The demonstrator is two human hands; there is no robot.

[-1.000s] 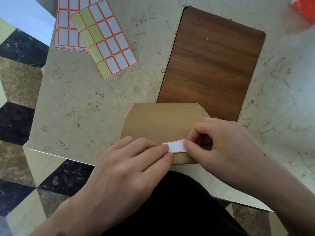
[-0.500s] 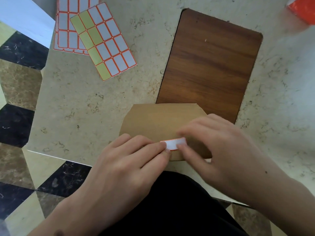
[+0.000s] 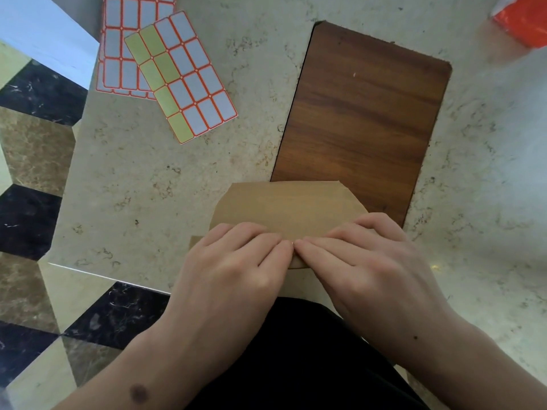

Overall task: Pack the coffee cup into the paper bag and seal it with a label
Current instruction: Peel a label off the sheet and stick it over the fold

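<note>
The brown paper bag (image 3: 284,211) lies flat near the front edge of the marble-patterned table (image 3: 177,187), its far edge overlapping the wooden board (image 3: 364,122). The left hand (image 3: 233,270) and right hand (image 3: 370,261) rest palm-down on the bag's near edge, fingers extended and close together, fingertips meeting at the centre. Neither hand grips anything; both press flat. The label is hidden under the fingertips, so its seating cannot be confirmed. The coffee cup is not visible; whether it sits inside the bag cannot be told, and the bag looks nearly flat.

Handling judgement: the bag is light, thin and pliable. It creases readily and may slide on the smooth table, so hold it down with one flat hand while the other works. Lift it by the folded edge, not by the label. Rub the label from centre outward to avoid wrinkles.

Two sheets of blank labels (image 3: 183,78) with orange borders lie at the far left; several cells are peeled, showing yellow backing. No brand or legible writing appears anywhere. An orange object (image 3: 524,22) sits at the far right corner.
</note>
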